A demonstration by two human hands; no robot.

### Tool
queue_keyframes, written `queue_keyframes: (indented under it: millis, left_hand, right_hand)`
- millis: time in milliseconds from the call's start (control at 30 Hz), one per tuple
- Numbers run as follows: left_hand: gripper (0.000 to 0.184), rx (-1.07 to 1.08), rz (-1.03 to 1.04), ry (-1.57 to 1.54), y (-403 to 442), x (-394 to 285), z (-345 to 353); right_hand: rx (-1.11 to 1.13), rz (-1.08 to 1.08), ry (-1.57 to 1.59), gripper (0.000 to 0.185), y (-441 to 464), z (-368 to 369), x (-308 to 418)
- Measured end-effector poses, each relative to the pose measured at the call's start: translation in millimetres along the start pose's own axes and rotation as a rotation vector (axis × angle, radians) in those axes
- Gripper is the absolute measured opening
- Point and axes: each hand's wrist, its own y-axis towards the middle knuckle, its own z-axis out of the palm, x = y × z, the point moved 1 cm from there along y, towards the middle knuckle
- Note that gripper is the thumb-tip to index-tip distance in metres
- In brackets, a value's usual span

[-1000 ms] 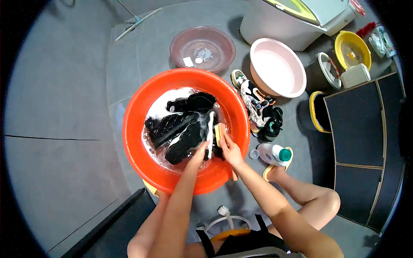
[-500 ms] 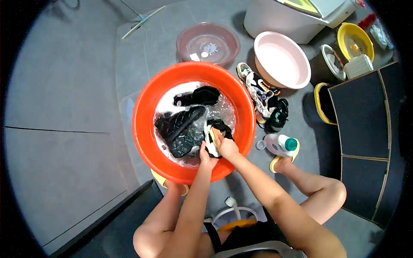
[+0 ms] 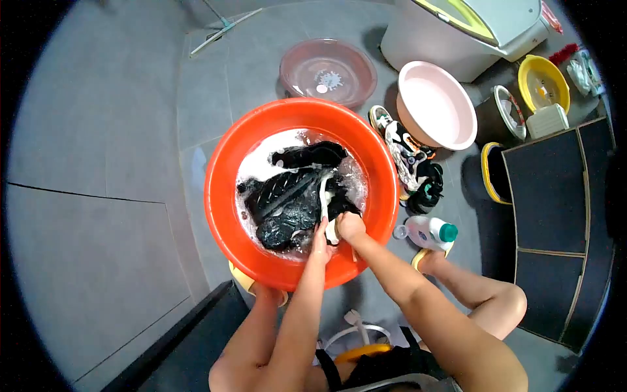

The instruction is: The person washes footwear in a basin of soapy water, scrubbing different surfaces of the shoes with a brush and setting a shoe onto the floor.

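Note:
A large orange-red basin (image 3: 225,215) holds sudsy water and several black shoes (image 3: 310,155). My left hand (image 3: 321,243) grips a black shoe with a white sole edge (image 3: 323,196) near the basin's front right. Beside it my right hand (image 3: 351,227) is closed round a scrubbing brush (image 3: 332,232), whose pale bristles lie against the shoe near its heel or toe end; which end cannot be made out. The brush's handle sticks out below my right hand.
Beyond stand a translucent purple basin (image 3: 359,72) and a pink basin (image 3: 437,108). Patterned sneakers (image 3: 408,157) and a white bottle with a green cap (image 3: 428,232) are at the right. A yellow-rimmed bin (image 3: 486,173) stands near a dark cabinet (image 3: 545,196).
The gripped shoe has been turned between frames, and the brush has moved down toward its near end. The view has shifted slightly.

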Motion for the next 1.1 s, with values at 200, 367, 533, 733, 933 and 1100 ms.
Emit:
queue_keyframes:
  millis: [200,367,533,733,933,1100]
  left_hand:
    - [0.041,0.128,0.032,-0.235,-5,-7,14]
    - [0.038,0.111,0.061,-0.397,20,25,23]
    - [0.052,0.045,-0.031,-0.255,-17,12,47]
    - [0.057,0.061,-0.005,-0.351,-15,18,46]
    - [0.054,0.017,0.02,-0.314,-4,19,40]
    - [0.054,0.047,-0.039,-0.393,-14,17,57]
  right_hand:
    - [0.148,-0.028,0.4,0.041,-55,-28,-5]
    - [-0.302,-0.297,0.266,0.029,-119,-57,-9]
    - [-0.024,-0.207,-0.012,0.029,-53,-64,9]
    - [0.001,-0.127,-0.195,0.03,-22,-54,32]
    - [0.141,-0.214,-0.149,0.041,-102,-84,7]
    - [0.018,-0.108,-0.212,0.036,13,-45,26]
